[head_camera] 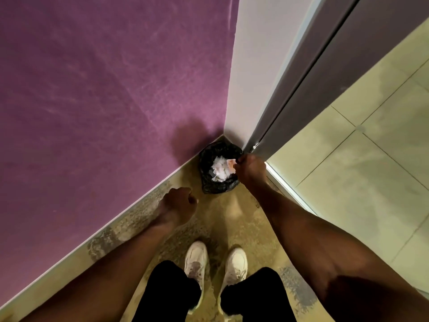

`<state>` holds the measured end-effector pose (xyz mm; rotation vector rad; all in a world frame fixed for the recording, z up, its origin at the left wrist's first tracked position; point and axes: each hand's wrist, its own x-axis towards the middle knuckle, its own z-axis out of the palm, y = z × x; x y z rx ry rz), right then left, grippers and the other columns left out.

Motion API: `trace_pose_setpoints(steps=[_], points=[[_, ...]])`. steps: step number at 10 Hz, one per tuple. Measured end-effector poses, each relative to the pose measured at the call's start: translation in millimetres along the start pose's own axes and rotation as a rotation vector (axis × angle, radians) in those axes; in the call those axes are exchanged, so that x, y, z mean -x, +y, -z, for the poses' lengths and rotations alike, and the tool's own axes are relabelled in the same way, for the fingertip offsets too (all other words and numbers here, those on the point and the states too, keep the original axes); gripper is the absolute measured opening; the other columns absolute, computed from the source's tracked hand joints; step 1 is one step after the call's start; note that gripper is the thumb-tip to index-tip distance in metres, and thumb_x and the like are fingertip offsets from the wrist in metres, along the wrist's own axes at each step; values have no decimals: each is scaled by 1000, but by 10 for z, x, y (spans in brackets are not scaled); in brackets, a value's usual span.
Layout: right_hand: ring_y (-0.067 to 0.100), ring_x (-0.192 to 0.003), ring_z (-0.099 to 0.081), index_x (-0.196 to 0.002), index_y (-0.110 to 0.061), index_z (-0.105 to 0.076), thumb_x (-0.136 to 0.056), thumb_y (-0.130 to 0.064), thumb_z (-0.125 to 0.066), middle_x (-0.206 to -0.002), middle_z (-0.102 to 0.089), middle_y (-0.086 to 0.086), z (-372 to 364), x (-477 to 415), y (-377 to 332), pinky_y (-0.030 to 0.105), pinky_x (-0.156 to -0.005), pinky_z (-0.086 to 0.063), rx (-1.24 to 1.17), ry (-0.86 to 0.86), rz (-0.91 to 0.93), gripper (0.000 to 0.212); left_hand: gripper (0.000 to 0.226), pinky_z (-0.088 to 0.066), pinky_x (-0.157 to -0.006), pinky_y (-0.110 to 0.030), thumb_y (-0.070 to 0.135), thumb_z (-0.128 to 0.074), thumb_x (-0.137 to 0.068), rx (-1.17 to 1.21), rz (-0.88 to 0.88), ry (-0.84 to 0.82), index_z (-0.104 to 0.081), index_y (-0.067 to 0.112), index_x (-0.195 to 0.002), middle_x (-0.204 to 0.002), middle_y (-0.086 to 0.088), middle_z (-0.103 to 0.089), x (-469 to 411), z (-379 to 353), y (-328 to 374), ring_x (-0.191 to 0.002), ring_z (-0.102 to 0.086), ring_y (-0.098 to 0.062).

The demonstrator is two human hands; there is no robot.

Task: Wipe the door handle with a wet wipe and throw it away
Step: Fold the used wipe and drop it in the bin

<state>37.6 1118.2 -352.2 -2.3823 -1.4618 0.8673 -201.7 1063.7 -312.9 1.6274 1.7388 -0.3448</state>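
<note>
A small bin (209, 182) lined with a black bag stands in the corner where the purple wall meets the white door frame. Crumpled white wipes (219, 169) lie inside it, with a small pinkish scrap (230, 163) beside them. My right hand (250, 169) hangs over the bin's right rim, back towards me and fingers curled down, so whatever it may hold is hidden. Left of the bin, my left hand (178, 203) is a closed fist above the floor with nothing visible in it. The door handle is out of view.
The purple wall (104, 89) fills the left side. A white frame (250, 66) and a dark door edge (313, 77) run down to the bin. Pale floor tiles (359, 159) lie beyond the threshold on the right. My white shoes (216, 263) stand on speckled floor.
</note>
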Motion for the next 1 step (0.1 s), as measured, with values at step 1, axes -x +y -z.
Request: trace_pose_setpoints(steps=[1], points=[[38,-75,-73,-94,-6,-75,-94,-20,-63,-85,-75,20,-162,-62,115,34,-56,-47,84,19,56,19,30,-61,-99,-42,41,-57,-112,-11,5,1,-74,16,-117,-127,-13,-78,-164,-73,22,-120,-72,-40]])
